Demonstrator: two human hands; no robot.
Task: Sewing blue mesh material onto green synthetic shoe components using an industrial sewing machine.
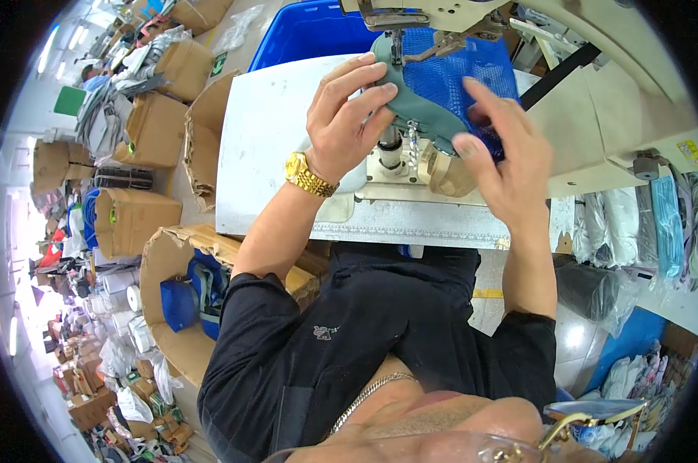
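A workpiece of dark green sheet material [430, 114] joined to blue mesh fabric [449, 69] lies under the needle area of a sewing machine [396, 50]. My left hand [347, 116], with a gold watch at its wrist, grips the left edge of the green part, its fingertips just beside the presser foot. My right hand [511, 147] is at the right end of the piece, slightly blurred. Its thumb is by the green edge and its index finger is stretched apart over the mesh; its other fingers are partly hidden.
The machine's cream arm [619, 116] crosses the right side above the white table [276, 131]. Behind the table is a blue bin [310, 35]. An open cardboard box [160, 285] with blue pieces stands left of me. Plastic-wrapped bundles [623, 224] are at right.
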